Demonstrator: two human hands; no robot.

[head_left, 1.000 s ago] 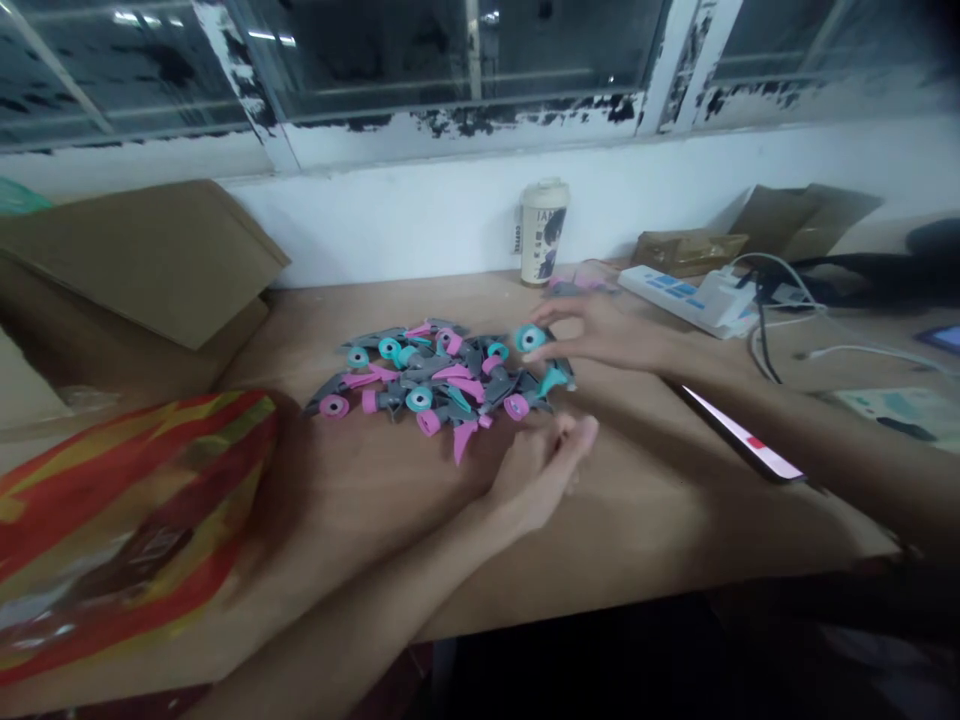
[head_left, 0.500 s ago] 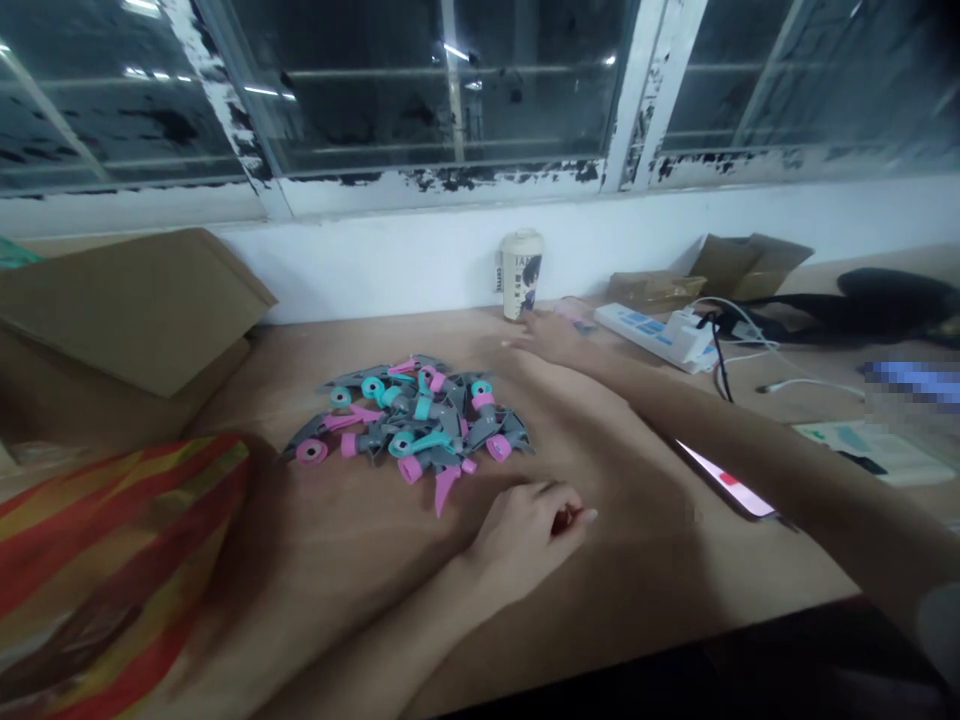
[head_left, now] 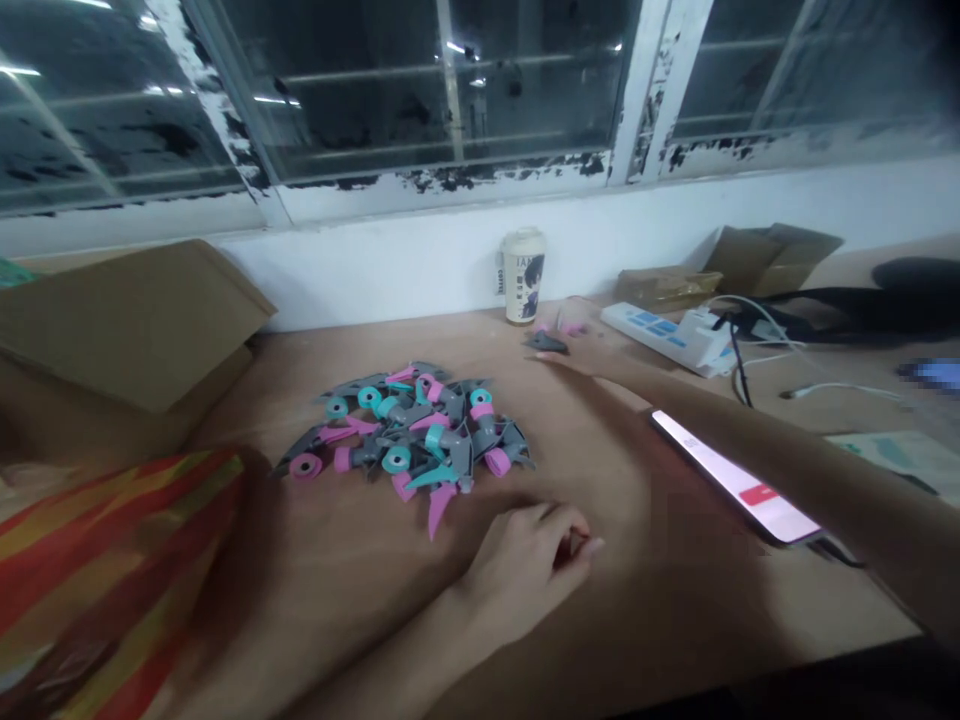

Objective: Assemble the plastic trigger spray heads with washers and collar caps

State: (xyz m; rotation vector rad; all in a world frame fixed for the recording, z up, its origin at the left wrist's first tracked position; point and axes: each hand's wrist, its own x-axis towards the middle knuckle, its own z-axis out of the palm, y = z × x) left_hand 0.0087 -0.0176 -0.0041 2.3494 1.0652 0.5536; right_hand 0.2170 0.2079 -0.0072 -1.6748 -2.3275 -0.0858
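A pile of trigger spray heads (head_left: 420, 425), grey with pink and teal collars and triggers, lies on the wooden table (head_left: 615, 600). My left hand (head_left: 529, 555) rests on the table just in front of the pile, its fingers curled toward the thumb and nothing visible in them. Farther back, beside the paper cup (head_left: 524, 275), my right hand (head_left: 585, 358) is closed round a grey and pink trigger spray head (head_left: 547, 342). Part of that spray head is hidden by the hand, and a pink part shows behind the fingers.
A lit phone (head_left: 739, 480) lies under my right forearm. Beyond it are a white power strip (head_left: 660, 340) with cables and some cardboard pieces (head_left: 772, 260). On the left stand a cardboard box (head_left: 135, 320) and a red-and-yellow striped bag (head_left: 112, 570). A white wall runs along the back.
My right hand has shifted slightly right and down, away from the cup, and a grey spray head now shows at its fingers. My left hand keeps its curled pose. The view has shifted a little.
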